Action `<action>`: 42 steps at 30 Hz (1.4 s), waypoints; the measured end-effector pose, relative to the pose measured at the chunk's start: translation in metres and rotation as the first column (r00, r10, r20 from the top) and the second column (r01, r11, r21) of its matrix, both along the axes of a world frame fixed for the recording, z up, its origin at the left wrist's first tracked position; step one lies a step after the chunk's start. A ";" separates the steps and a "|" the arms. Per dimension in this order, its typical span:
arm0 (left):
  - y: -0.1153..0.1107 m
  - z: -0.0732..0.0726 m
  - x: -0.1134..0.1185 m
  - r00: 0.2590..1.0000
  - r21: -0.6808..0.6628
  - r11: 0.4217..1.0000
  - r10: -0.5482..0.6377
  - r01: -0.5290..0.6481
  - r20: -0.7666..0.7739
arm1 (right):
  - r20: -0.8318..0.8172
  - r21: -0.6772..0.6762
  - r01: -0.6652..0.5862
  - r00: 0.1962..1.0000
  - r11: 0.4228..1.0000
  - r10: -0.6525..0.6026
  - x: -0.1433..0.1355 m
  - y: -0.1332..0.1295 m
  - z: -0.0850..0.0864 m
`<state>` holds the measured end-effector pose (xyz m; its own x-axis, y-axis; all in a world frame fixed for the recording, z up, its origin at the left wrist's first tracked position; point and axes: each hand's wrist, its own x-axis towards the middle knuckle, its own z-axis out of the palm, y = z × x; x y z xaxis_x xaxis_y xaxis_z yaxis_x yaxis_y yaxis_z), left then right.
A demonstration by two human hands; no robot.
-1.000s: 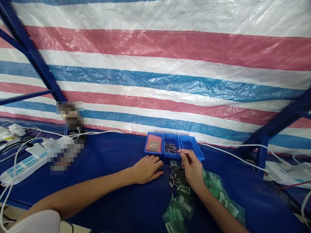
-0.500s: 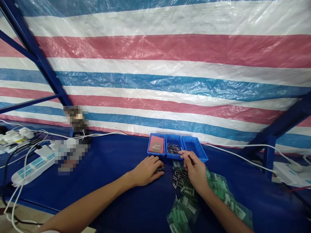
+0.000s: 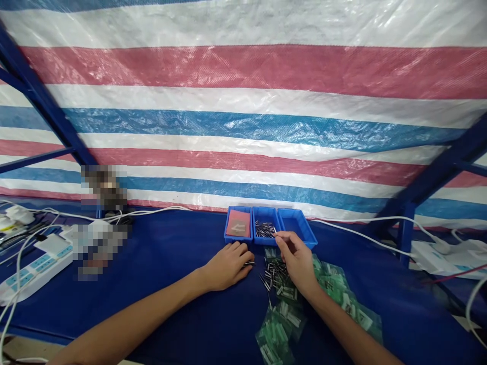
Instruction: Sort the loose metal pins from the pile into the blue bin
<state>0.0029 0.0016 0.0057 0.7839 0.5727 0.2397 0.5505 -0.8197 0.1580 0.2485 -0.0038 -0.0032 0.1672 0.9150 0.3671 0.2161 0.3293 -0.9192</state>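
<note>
Right hand (image 3: 299, 261) pinches a thin pin (image 3: 274, 233) at middle blue bin (image 3: 265, 214), which holds dark pins (image 3: 263, 230). Left hand (image 3: 226, 266) curls over small pieces (image 3: 249, 263); can't tell if gripped. Green bags (image 3: 274, 332) lie near right forearm.

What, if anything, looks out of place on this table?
Perhaps the loose dark pins: they lie scattered beside the right hand, while similar ones sit in the middle blue bin. Nothing looks clearly damaged.
</note>
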 end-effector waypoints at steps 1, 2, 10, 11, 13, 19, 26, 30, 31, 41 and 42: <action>0.001 0.001 0.001 1.000 0.014 1.000 -0.008 0.009 -0.018 | 0.009 0.008 0.002 1.000 1.000 -0.002 0.000 0.000 0.000; 0.002 0.001 0.002 1.000 0.021 1.000 -0.015 0.016 -0.028 | 0.014 0.014 0.002 1.000 1.000 -0.002 0.000 0.000 0.001; 0.005 0.002 0.004 1.000 -0.012 1.000 -0.015 0.015 -0.015 | 0.016 0.014 -0.003 1.000 1.000 0.003 -0.001 -0.002 0.002; 0.004 0.002 0.004 1.000 -0.019 1.000 -0.005 0.005 -0.005 | 0.014 0.011 -0.002 1.000 1.000 0.002 -0.001 -0.002 0.002; 0.003 0.001 0.002 1.000 -0.031 0.999 -0.008 0.009 0.013 | 0.008 0.001 0.000 1.000 1.000 0.000 0.000 -0.001 0.001; 0.002 0.000 -0.005 0.999 -0.037 0.999 -0.028 0.030 0.045 | -0.075 -0.071 -0.031 0.997 0.997 0.025 -0.001 0.000 -0.005; 0.001 -0.002 -0.006 0.997 -0.060 0.998 0.011 -0.006 0.078 | -0.114 -0.094 -0.051 0.993 0.994 0.040 -0.003 -0.002 -0.006; 0.001 -0.003 -0.007 0.996 -0.084 0.996 0.022 -0.014 0.089 | -0.124 -0.113 -0.052 0.992 0.992 0.038 -0.004 -0.003 -0.004; 0.002 -0.003 -0.007 0.995 -0.091 0.996 0.021 -0.012 0.095 | -0.131 -0.117 -0.052 0.991 0.992 0.037 -0.004 -0.003 -0.003; 0.003 -0.003 -0.008 0.991 -0.133 0.991 0.011 0.007 0.135 | -0.110 -0.072 0.018 0.994 0.997 -0.026 0.002 -0.001 -0.003; 0.003 -0.003 -0.008 0.991 -0.136 0.991 0.010 0.009 0.136 | -0.062 -0.050 0.019 0.998 0.999 -0.022 0.002 -0.002 -0.002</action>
<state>-0.0054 0.0045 0.0029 0.7491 0.6076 0.2638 0.5165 -0.7852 0.3417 0.2503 -0.0053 -0.0047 0.2072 0.9279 0.3100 0.1643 0.2793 -0.9460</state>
